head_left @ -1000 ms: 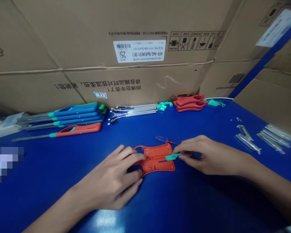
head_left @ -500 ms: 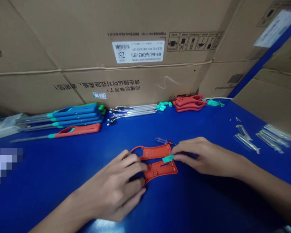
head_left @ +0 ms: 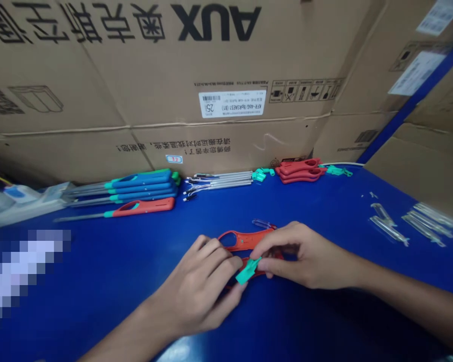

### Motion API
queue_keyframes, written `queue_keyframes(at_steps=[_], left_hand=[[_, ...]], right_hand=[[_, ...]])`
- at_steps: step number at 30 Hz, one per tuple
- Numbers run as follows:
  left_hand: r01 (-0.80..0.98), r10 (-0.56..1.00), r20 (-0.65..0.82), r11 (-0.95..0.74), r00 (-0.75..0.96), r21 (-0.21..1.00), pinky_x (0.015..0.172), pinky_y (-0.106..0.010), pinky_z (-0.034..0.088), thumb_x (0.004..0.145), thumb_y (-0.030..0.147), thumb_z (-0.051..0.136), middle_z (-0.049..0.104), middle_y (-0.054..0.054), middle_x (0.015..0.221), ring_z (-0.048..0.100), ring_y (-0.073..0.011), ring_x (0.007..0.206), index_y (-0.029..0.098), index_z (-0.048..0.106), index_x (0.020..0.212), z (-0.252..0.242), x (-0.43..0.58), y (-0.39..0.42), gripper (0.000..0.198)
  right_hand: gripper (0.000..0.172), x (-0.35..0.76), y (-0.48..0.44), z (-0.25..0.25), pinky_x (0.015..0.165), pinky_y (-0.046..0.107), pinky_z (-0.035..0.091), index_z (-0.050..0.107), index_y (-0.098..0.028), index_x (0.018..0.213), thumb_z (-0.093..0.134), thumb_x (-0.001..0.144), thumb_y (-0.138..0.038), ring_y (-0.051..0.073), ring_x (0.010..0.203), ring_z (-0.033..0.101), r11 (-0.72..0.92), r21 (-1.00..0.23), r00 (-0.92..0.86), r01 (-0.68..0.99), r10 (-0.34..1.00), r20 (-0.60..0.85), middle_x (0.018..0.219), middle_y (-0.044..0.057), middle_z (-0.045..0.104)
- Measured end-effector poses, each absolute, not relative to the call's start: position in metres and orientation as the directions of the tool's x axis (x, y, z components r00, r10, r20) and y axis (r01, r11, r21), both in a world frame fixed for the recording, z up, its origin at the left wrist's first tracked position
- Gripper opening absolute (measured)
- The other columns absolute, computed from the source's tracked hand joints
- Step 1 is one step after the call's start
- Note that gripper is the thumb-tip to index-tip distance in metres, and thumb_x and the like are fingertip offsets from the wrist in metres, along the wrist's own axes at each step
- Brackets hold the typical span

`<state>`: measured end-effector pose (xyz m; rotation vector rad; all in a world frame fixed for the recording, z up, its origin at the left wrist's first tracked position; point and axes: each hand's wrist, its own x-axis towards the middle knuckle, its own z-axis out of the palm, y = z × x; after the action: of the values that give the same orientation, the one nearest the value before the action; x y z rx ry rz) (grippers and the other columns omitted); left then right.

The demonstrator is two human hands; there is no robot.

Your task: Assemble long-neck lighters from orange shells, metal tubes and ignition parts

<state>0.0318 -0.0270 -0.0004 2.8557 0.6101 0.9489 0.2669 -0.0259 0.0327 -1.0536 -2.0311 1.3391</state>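
The right hand (head_left: pixel 305 256) has just swung the teal plastic clip (head_left: pixel 248 270) round, pinching it narrowly between thumb and forefinger. Its long axis now runs 7 to 1 o'clock, over the orange-red plastic shell (head_left: pixel 245 240) at 6 o'clock on the blue bench (head_left: pixel 98 281). The left hand (head_left: pixel 198 286) lies against the shell; whether it grips, I can't tell.

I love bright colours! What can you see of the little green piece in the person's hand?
The little green piece is small, flat and minty green, and it looks like smooth plastic. It sits tilted, pinched in the fingers of the right hand, with its end sticking out. It is just above an orange plastic shell.
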Motion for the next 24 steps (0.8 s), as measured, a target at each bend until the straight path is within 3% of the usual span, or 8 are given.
queue_keyframes(at_steps=[6,10,13,17,20,24], left_hand=[[0.400,0.473,0.575,-0.879,0.668,0.258,0.067,-0.036,0.040,0.091,0.012,0.056,0.065,-0.006,0.081,0.053,-0.0178,0.073,0.013,0.062,0.096,-0.002,0.027,-0.029,0.008],[0.373,0.488,0.587,-0.873,0.646,0.315,0.071,-0.037,0.042,0.088,0.009,0.061,0.066,-0.008,0.088,0.056,-0.0193,0.079,0.012,0.061,0.105,-0.005,0.021,-0.029,0.017],[0.303,0.409,0.628,-0.912,0.662,0.275,0.075,-0.039,0.044,0.087,0.006,0.062,0.069,-0.008,0.090,0.060,-0.0187,0.081,0.011,0.060,0.110,-0.010,0.018,-0.026,0.024],[0.325,0.389,0.663,-0.918,0.640,0.226,0.079,-0.040,0.045,0.088,0.007,0.062,0.071,-0.006,0.087,0.061,-0.0176,0.079,0.014,0.062,0.106,-0.012,0.018,-0.022,0.019],[0.334,0.420,0.657,-0.906,0.626,0.262,0.079,-0.039,0.045,0.089,0.007,0.061,0.072,-0.005,0.085,0.061,-0.0174,0.079,0.015,0.063,0.102,-0.012,0.019,-0.021,0.014],[0.311,0.455,0.626,-0.891,0.633,0.332,0.079,-0.039,0.044,0.090,0.006,0.061,0.071,-0.004,0.087,0.060,-0.0175,0.080,0.016,0.062,0.102,-0.012,0.020,-0.021,0.016]], right_hand=[[0.018,0.247,-0.024,0.015,0.063,0.024,0.052,0.068,-0.015,0.085,0.074,0.079,-0.032,0.011,0.064,0.063,-0.039,-0.985,-0.475,0.166,0.872,-0.115,0.070,0.000,0.066],[0.019,0.245,-0.032,0.011,0.061,0.023,0.052,0.069,-0.015,0.086,0.071,0.082,-0.033,0.012,0.062,0.064,-0.095,-0.981,-0.457,0.168,0.875,-0.163,0.069,0.002,0.068],[0.016,0.246,-0.038,0.011,0.058,0.021,0.051,0.070,-0.015,0.085,0.067,0.086,-0.031,0.011,0.060,0.064,-0.011,-0.975,-0.438,0.222,0.892,-0.109,0.066,0.001,0.068],[0.018,0.248,-0.042,0.010,0.053,0.018,0.047,0.072,-0.016,0.085,0.062,0.092,-0.030,0.009,0.055,0.060,0.250,-0.902,-0.466,0.353,0.883,0.062,0.065,0.000,0.069],[0.013,0.251,-0.044,0.007,0.052,0.018,0.047,0.072,-0.018,0.089,0.064,0.091,-0.028,0.008,0.054,0.058,0.447,-0.809,-0.497,0.381,0.837,0.229,0.071,0.000,0.072],[0.011,0.254,-0.045,0.000,0.061,0.019,0.051,0.071,-0.020,0.097,0.061,0.093,-0.021,0.009,0.061,0.062,0.573,-0.718,-0.524,0.394,0.783,0.337,0.081,0.001,0.075]])
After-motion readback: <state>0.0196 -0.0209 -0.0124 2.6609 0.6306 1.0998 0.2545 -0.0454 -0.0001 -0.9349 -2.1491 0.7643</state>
